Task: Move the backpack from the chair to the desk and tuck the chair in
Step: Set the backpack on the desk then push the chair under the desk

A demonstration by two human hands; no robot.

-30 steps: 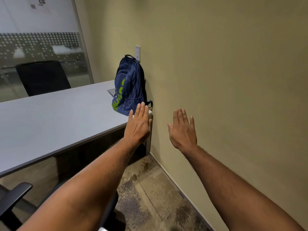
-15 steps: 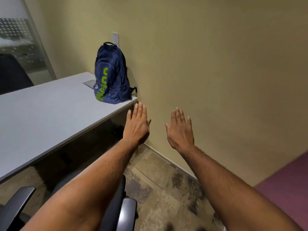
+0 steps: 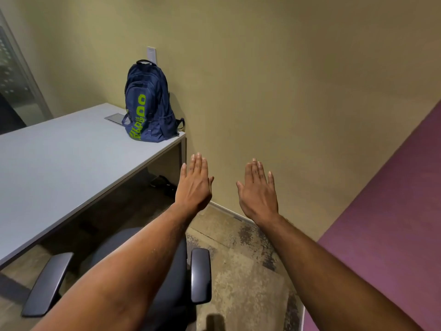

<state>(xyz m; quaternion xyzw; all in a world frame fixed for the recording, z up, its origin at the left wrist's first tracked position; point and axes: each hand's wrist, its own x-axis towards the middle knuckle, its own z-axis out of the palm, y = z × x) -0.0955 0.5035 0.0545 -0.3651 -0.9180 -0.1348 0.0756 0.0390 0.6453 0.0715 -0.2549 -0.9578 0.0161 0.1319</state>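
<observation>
The backpack stands upright on the far right corner of the desk, its back close against the wall; it is navy blue fabric with bright lime lettering running up the front panel, a small carry loop at the top and a dark strap end trailing at its lower right. Just to its left a thin flat grey rectangle lies on the desktop, and a white wall plate shows behind the carry loop. The desk has a smooth pale grey top and a slab side panel. The chair sits below in front of the desk, dark seat largely covered by the left forearm, with two smooth grey armrests, not yet pushed under. The left hand and right hand hang in the air side by side, apart, palms down, fingers straight and holding nothing. The floor is mottled brown carpet; a plum panel fills the right.
</observation>
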